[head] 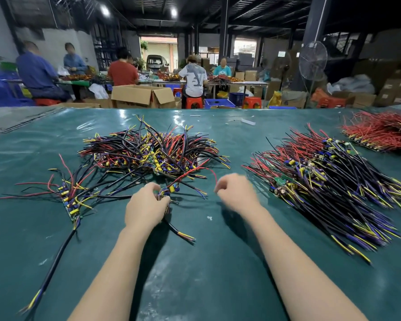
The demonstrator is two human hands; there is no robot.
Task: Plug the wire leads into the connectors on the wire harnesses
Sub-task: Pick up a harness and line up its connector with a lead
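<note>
A glossy, wrinkled green sheet [218,286] covers the table, and four groups of wiring lie on it. At the far left is a short row of small green circuit boards [71,202] studded with yellow and blue parts, with thin red and black leads fanning away from it. One thick black cable [53,262] runs from the row toward the near edge, its stripped tip showing yellow and blue cores. Behind it spreads a loose tangled heap [153,151] of black, red, yellow and blue wires.

The left hand [146,209] is at that heap's near edge, fingers and thumb curled round one wire harness [166,193], a small board with a yellow cylinder on it. A black sheathed cable [178,232] trails from under the palm and ends in bare coloured cores.

The right hand [236,193] hovers just beside it, blurred, with its fingers bent inward. A thin red lead [214,176] arcs down to the fingertips, but it cannot be told whether they pinch it.

To the right lies a tidier stack [329,181] of harnesses, black cables combed toward the lower right and red leads toward the upper left. Furthest right is a heap of almost wholly red wire [384,133]. Beyond the table, people [123,72] sit at far benches.
</note>
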